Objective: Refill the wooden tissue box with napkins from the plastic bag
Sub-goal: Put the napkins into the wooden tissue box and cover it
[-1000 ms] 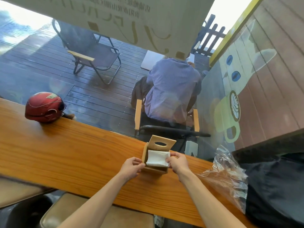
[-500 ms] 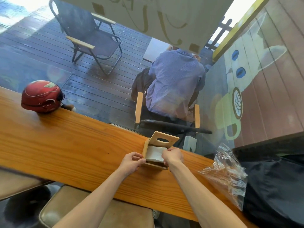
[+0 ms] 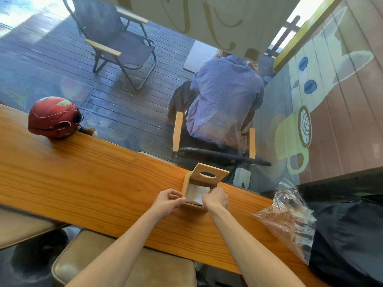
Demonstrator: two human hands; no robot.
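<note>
The wooden tissue box [image 3: 185, 184] stands on the long wooden counter [image 3: 93, 183], its slotted lid [image 3: 209, 174] tipped up and back. White napkins [image 3: 196, 194] fill its inside. My left hand [image 3: 169, 200] rests against the box's left wall, fingers curled. My right hand [image 3: 215, 198] is at the box's near right corner, fingers bent down onto the napkins' right edge. The clear plastic bag [image 3: 290, 219] lies crumpled on the counter to the right and looks empty.
A red helmet [image 3: 53, 117] sits at the counter's far left. A black bag [image 3: 348, 235] lies at the right end, under the plastic bag. A padded stool [image 3: 124, 264] is below the counter. Behind the window a person sits in a chair.
The napkin stack has sunk deeper into the box as my right hand pushed down on it. My left hand has closed in against the box's left wall.
</note>
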